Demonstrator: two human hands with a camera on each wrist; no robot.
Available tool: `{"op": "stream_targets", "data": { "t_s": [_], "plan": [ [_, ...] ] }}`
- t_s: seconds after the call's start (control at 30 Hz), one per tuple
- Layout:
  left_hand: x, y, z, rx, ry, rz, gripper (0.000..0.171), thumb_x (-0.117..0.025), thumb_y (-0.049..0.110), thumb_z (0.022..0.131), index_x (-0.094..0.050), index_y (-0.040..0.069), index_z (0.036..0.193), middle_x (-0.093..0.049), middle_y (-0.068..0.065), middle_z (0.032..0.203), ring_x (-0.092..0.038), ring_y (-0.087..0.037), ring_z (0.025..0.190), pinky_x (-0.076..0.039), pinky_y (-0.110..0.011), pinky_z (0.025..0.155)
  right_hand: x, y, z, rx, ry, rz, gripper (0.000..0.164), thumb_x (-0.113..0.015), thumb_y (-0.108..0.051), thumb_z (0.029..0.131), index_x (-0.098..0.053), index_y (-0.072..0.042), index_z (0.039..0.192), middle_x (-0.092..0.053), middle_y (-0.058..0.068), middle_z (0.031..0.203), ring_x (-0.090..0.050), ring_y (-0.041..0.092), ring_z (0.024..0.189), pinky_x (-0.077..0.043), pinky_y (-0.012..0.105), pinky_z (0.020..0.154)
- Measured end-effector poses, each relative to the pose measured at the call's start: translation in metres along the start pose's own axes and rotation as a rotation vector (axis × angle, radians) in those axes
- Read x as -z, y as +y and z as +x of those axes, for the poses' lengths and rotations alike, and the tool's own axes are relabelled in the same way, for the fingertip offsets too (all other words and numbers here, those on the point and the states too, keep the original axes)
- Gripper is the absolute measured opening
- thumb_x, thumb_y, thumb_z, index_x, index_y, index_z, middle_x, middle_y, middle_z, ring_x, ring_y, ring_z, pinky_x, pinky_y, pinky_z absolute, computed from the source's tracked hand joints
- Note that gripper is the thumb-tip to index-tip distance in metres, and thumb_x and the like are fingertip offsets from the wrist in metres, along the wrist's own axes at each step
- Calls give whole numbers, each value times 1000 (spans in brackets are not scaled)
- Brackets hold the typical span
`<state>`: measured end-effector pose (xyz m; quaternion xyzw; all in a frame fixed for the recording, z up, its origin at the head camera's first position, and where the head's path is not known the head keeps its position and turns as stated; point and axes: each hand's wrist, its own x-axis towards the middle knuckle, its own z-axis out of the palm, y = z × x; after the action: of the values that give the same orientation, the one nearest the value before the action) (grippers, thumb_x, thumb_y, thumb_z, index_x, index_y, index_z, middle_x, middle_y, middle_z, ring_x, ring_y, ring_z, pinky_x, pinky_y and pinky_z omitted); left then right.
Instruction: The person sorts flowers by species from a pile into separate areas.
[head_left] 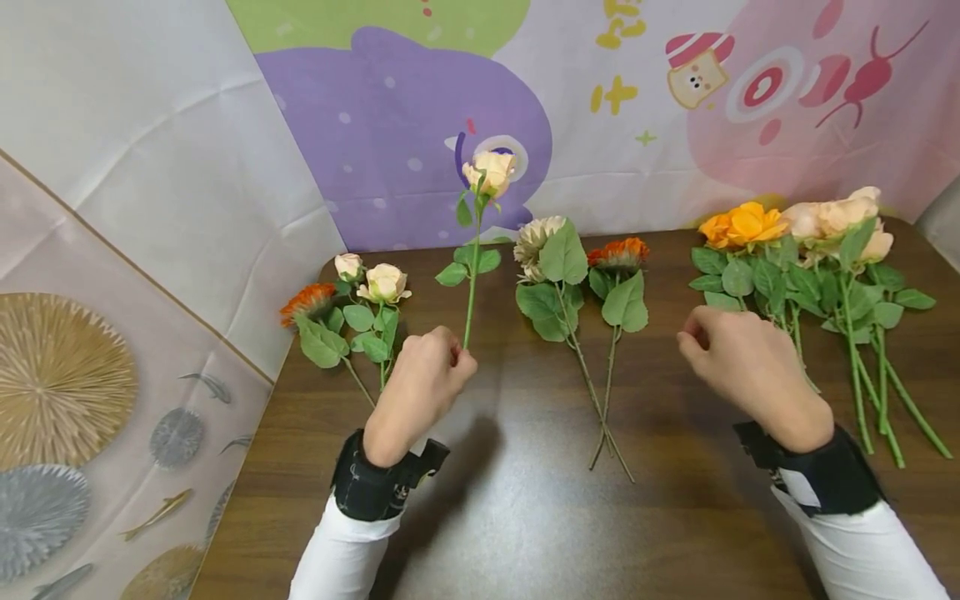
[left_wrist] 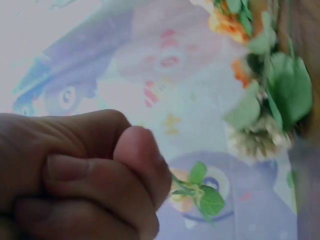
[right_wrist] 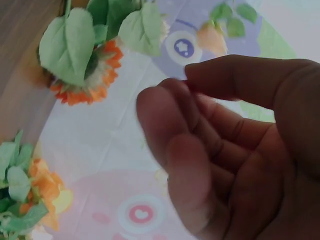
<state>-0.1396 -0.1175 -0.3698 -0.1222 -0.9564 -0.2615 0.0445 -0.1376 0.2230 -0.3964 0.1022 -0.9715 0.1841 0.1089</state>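
Observation:
A peach rose (head_left: 489,172) stands upright above the table, its leafy green stem pinched near the lower part by my left hand (head_left: 423,379). In the left wrist view the thumb and curled fingers (left_wrist: 100,185) close on the stem, and the rose's leaves (left_wrist: 211,201) show beyond them. My right hand (head_left: 753,367) hovers over the table with loosely bent fingers and holds nothing; the right wrist view shows the hollow of its palm (right_wrist: 255,185). Nearest to it are a yellow-orange rose (head_left: 746,225) and its stems, partly hidden behind the hand.
Between the hands lie a whitish flower (head_left: 538,242) and an orange flower (head_left: 621,252), stems crossed. Left on the brown table (head_left: 525,533) are another orange flower (head_left: 309,304) and small cream roses (head_left: 385,283). Pale peach flowers (head_left: 832,218) lie right. A cartoon-printed cloth (head_left: 615,167) hangs behind.

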Motion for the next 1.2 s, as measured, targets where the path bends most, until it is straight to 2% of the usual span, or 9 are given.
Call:
{"op": "stream_targets", "data": {
  "t_s": [0.17, 0.37, 0.47, 0.53, 0.67, 0.8, 0.97, 1.1, 1.2],
  "plan": [
    [-4, 15, -10, -113, 62, -82, 13, -56, 2, 84, -57, 9, 73, -51, 5, 58, -45, -6, 49, -38, -23, 46, -4, -11, 0, 84, 31, 67, 6, -65, -15, 90, -68, -11, 86, -61, -3, 65, -48, 11, 51, -37, 32, 46],
    [-23, 30, -19, -294, 127, -185, 8, -58, 0, 84, -57, 7, 81, -55, 6, 61, -44, -1, 52, -39, -18, 49, -7, -25, -1, 218, 95, 218, 4, -70, -10, 90, -72, -12, 92, -69, -4, 76, -57, 7, 63, -46, 31, 57],
    [-35, 37, -23, -391, 158, -242, 7, -59, -1, 85, -56, 5, 84, -58, 4, 61, -45, 0, 52, -39, -15, 48, -7, -31, -3, 263, 121, 330, 11, -71, -6, 90, -73, -10, 100, -70, -3, 81, -59, 5, 65, -48, 25, 58],
    [-43, 41, -26, -455, 170, -281, 8, -60, -2, 85, -55, 4, 85, -60, 2, 61, -46, 0, 52, -38, -12, 48, -7, -36, -6, 263, 115, 425, 15, -70, -5, 91, -73, -9, 106, -71, -3, 82, -60, 5, 65, -49, 23, 56],
    [-57, 48, -32, -553, 158, -338, 12, -61, -4, 85, -53, 4, 88, -60, 1, 63, -48, 0, 54, -38, -8, 49, -7, -47, -11, 225, 40, 678, 22, -65, -4, 95, -70, -4, 117, -73, 0, 86, -67, 8, 67, -53, 26, 55],
    [-68, 53, -36, -604, 132, -350, 13, -62, -3, 86, -52, 5, 90, -59, 2, 64, -49, 0, 56, -38, -6, 52, -8, -56, -14, 190, -15, 912, 23, -60, 0, 97, -67, 2, 119, -73, 1, 94, -70, 14, 72, -56, 31, 57],
    [-78, 54, -38, -624, 101, -342, 10, -60, -1, 90, -53, 5, 93, -61, 1, 67, -54, -1, 58, -40, -5, 55, -8, -61, -14, 150, 1, 1106, 16, -58, 1, 98, -69, 4, 108, -74, 9, 88, -70, 17, 67, -56, 32, 53],
    [-82, 55, -38, -635, 105, -317, 8, -61, 1, 92, -54, 4, 96, -63, 1, 70, -55, -2, 59, -40, -5, 55, -9, -61, -13, 121, 39, 1175, 12, -60, 3, 96, -70, 5, 102, -73, 14, 84, -69, 19, 62, -55, 32, 51],
    [-83, 55, -38, -631, 102, -310, 9, -62, 3, 93, -56, 4, 100, -66, -1, 73, -57, -3, 59, -41, -5, 56, -7, -57, -13, 96, 104, 1140, 10, -62, 4, 94, -70, 8, 99, -73, 12, 80, -68, 19, 59, -54, 30, 51]
  ]
}}
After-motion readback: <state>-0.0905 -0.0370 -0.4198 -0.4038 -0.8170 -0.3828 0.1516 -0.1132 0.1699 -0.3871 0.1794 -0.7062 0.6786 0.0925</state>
